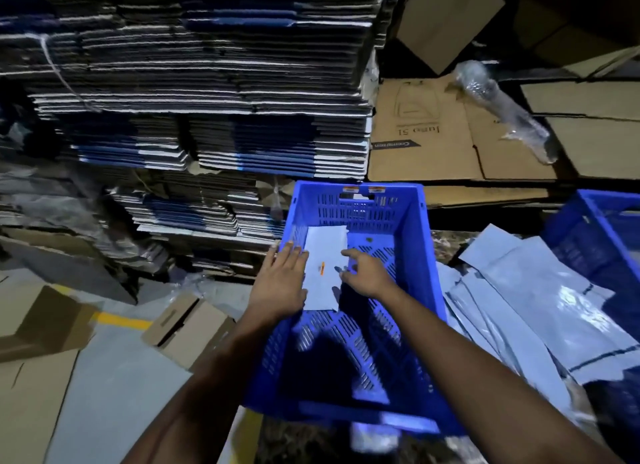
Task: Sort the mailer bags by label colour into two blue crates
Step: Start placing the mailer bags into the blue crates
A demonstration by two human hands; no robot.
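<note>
Both hands were inside the near blue crate (408,256). A pale mailer bag (323,256) lay flat on the crate floor toward its far left; its small label (322,268) showed orange, text too small to read. Left hand (282,283) rested on the bag's left edge, fingers (289,256) straight and close together. Right hand (363,273) touched the bag's right edge, fingers loosely curled; whether they pinched it, cannot tell. A second blue crate (595,242) stood at right, beyond a pile of mailer bags (526,304). Flattened carton (426,131) behind read "Juno 51", upside down.
</note>
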